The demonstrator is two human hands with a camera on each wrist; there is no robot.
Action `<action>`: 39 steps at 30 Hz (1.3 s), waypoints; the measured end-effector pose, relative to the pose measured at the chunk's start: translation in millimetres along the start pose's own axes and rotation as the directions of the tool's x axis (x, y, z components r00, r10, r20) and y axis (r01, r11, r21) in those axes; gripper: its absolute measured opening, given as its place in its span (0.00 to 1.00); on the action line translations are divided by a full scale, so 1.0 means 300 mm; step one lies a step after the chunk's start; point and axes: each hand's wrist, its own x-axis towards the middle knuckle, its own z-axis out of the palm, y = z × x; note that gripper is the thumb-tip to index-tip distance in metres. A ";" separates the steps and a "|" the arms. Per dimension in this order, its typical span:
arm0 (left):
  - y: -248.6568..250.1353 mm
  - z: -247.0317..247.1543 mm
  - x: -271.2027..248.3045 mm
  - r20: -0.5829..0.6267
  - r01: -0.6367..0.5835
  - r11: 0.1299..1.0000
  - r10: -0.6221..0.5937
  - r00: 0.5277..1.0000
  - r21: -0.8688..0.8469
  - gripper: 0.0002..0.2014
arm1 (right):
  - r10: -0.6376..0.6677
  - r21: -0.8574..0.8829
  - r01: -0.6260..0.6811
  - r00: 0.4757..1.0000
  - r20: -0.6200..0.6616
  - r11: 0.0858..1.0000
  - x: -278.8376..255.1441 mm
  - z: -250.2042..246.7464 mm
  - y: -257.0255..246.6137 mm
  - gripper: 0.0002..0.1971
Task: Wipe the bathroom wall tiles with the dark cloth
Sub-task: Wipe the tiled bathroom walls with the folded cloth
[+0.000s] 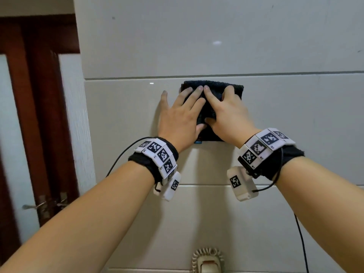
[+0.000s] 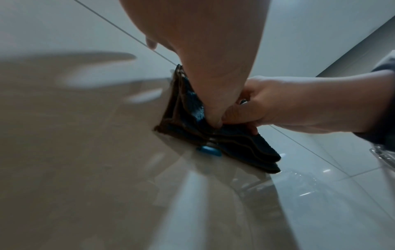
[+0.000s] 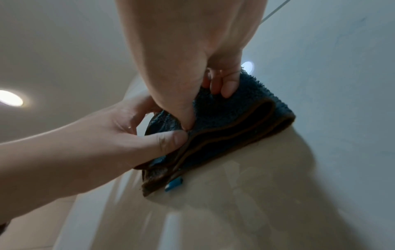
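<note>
Presently, the fingers [image 1: 192,95] of the left hand [image 1: 178,117] lie straight and spread: three rest flat on the dark cloth [image 1: 213,107], while the outermost finger lies on bare tile to the cloth's left. The left thumb reaches inward along the cloth's lower part and meets the right thumb there; in the wrist views the two thumb tips touch at a fold of the cloth's hem. The right hand [image 1: 229,117] lies flat over the cloth's right half, its fingers [image 1: 210,96] extended and slightly apart, and in the right wrist view its fingertips bend down onto the pile. The two hands' inner fingertips touch near the cloth's top edge.

The dark cloth [image 3: 224,121] is folded into several layers with a brown hem, and is held flat against the wall tiles [image 1: 295,107]. Its top edge sits just under a horizontal grout line [image 1: 137,78]. A small blue tag [image 2: 210,151] projects from its lower edge.

Both wrists carry bands of black-and-white markers [image 1: 159,154] with small white camera units [image 1: 241,183] and trailing black cables. The tiles are pale and glossy, with reflected light spots. A dark wooden door [image 1: 39,115] with a metal handle [image 1: 37,205] stands at the left. A cream corded fitting [image 1: 206,261] is mounted on the wall at the bottom edge of the head view.
</note>
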 end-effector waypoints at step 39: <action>-0.632 -0.032 -0.378 0.111 0.153 0.988 -0.150 0.983 -0.024 0.36 | -0.055 -0.016 0.056 0.998 0.044 0.998 0.115 0.209 -0.721 0.40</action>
